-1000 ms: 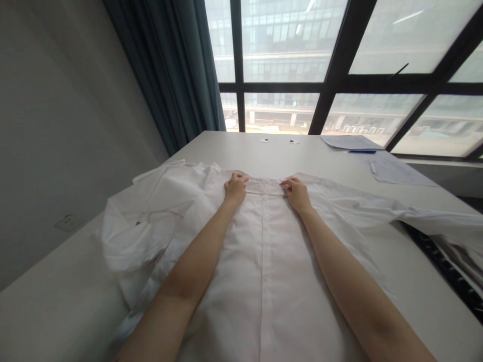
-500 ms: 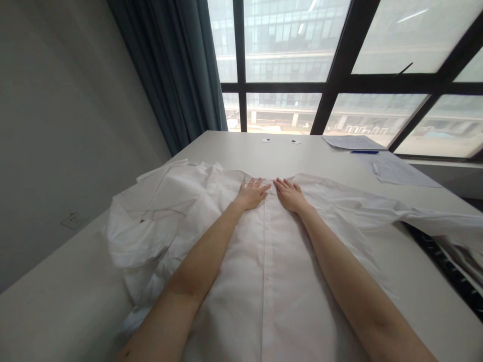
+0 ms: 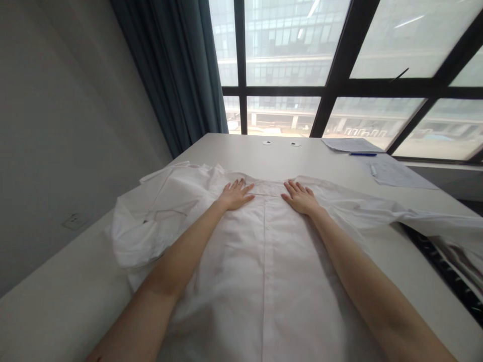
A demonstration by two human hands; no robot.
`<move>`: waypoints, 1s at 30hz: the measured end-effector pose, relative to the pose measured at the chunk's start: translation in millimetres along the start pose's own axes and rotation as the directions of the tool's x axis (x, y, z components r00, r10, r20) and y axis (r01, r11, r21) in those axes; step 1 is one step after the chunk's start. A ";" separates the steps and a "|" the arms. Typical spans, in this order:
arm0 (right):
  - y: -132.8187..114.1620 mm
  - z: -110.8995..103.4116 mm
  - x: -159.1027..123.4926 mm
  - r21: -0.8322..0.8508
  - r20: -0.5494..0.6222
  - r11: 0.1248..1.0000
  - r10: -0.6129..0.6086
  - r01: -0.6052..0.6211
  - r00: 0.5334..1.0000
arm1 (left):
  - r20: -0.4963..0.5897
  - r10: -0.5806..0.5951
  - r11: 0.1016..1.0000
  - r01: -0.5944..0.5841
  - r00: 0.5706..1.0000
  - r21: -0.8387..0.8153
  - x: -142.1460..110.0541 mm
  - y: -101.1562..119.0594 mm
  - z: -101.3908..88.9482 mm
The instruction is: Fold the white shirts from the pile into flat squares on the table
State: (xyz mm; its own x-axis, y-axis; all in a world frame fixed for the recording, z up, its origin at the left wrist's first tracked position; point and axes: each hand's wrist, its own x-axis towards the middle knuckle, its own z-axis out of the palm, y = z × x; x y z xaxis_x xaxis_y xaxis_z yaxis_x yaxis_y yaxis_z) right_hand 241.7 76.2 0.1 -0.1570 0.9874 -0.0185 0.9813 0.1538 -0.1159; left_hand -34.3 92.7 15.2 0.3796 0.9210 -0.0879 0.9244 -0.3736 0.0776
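Though wrinkly, shirt (image 3: 241, 261) under both hands (image 3: 234, 196) (image 3: 301, 199).

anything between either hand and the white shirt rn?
Nothing visible: the left hand and right hand both lie flat, directly on the white shirt near its collar. The papers and blue pen lie beyond the shirt, toward the window, clear of both hands.

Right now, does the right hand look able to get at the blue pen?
Probably yes, with some stretch: the right hand lies spread on the white shirt, and nothing upright stands between it and the blue pen on the table.
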 end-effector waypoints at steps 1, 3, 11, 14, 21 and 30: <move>4.2 0.1 -1.7 -0.002 -0.004 1.000 0.012 -0.012 1.000 | -0.006 -0.014 1.000 0.014 1.000 0.007 -1.9 -4.2 0.4; 12.2 0.8 -5.0 -0.008 -0.016 0.999 0.045 -0.045 0.999 | -0.022 -0.035 0.999 0.036 0.999 0.021 -5.0 -9.8 1.6; 29.0 4.1 -11.9 -0.026 -0.086 0.986 0.162 -0.165 0.983 | -0.115 -0.100 0.992 0.107 0.988 0.063 -7.5 -13.8 7.4; 33.8 2.6 -13.3 -0.027 -0.088 0.981 0.190 -0.193 0.978 | -0.109 -0.111 0.991 0.118 0.988 0.064 -6.9 -20.5 8.1; 62.4 -5.7 -28.0 -0.032 -0.109 0.969 0.242 -0.247 0.964 | -0.157 -0.113 0.989 0.127 0.981 0.079 -8.1 -35.5 6.0; 15.5 -14.3 -77.8 -0.050 -0.245 0.992 0.104 -0.120 0.964 | -0.268 -0.030 0.993 0.060 0.963 0.105 -46.7 40.8 1.0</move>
State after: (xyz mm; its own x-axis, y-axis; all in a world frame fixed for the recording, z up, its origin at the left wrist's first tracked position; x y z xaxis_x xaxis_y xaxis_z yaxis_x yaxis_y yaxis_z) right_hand 270.7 2.3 13.9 -0.0221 0.9767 0.2133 0.9974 0.0363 -0.0630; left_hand -14.2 34.4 21.4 0.3274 0.9277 0.1793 0.9444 -0.3271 -0.0322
